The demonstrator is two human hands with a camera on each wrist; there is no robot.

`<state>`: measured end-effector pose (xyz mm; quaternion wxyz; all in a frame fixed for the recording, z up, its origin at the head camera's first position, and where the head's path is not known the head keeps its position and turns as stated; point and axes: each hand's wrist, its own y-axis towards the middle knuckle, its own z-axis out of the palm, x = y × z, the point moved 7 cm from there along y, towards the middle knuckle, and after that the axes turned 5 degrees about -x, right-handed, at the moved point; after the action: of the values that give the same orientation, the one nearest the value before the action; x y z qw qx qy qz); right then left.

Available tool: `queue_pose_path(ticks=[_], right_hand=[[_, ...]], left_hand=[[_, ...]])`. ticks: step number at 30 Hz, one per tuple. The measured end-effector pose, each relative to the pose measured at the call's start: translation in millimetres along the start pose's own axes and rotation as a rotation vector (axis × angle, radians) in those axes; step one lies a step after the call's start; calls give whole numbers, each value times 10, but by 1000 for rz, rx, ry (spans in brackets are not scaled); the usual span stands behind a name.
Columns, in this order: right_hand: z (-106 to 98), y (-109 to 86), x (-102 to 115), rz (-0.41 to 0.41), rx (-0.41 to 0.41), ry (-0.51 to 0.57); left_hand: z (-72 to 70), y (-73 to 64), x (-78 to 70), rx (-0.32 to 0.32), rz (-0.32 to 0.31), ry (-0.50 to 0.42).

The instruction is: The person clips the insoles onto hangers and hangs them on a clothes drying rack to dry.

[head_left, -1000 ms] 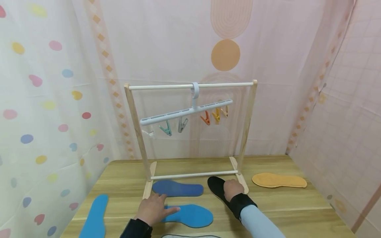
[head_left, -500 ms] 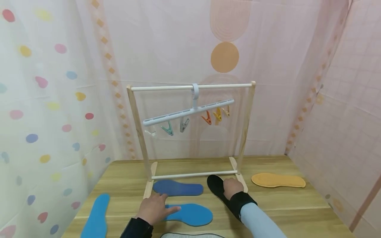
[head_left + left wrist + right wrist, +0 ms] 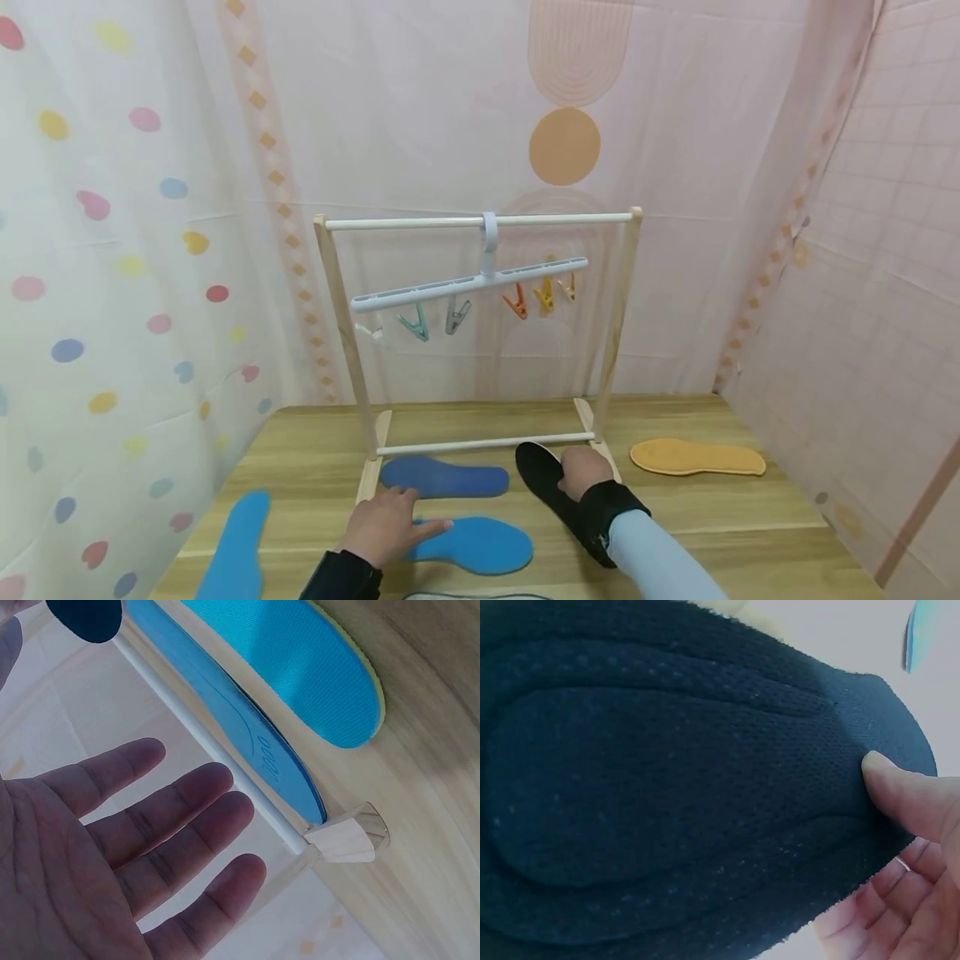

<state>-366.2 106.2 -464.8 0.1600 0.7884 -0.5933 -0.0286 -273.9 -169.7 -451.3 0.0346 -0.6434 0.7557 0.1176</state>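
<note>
My right hand (image 3: 583,472) pinches a black insole (image 3: 542,477) by its edge, thumb on top and fingers beneath in the right wrist view. The insole slants across the front right of the rack's foot. My left hand (image 3: 386,525) hovers with fingers spread over the near end of a bright blue insole (image 3: 483,543); its palm holds nothing in the left wrist view. Behind that insole lies a darker blue insole (image 3: 446,477), alongside the rack's lower bar.
A wooden rack (image 3: 617,333) carries a pale hanger (image 3: 468,285) with several coloured clips, such as an orange clip (image 3: 516,302). An orange insole (image 3: 697,457) lies right, another blue insole (image 3: 238,546) left. A grey insole (image 3: 480,596) shows at the bottom edge.
Both hands keep almost the same place and hold. The head view has shifted slightly, and the black insole appears slightly turned, with more of its near end showing.
</note>
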Motion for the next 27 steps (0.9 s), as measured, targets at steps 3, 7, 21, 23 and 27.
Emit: queue_pose_path(ticks=[3,7,21,23,27], right_hand=[[-56,-23,21,-7,7,23],[-119,-45,46,-20,4,46],[-230,-82,77,-45,-10,86],[-255,-86,85,-51,-24,93],[-303,-88,96,-57,-63,110]], left_hand=[[-9,-9,-14,-11,9,8],[-27,-12,-36,-27,21,7],[-79,-3,-81,-26,13,4],[-86,7,-85,-28,13,13],[-107,28,-86,-39,12,26]])
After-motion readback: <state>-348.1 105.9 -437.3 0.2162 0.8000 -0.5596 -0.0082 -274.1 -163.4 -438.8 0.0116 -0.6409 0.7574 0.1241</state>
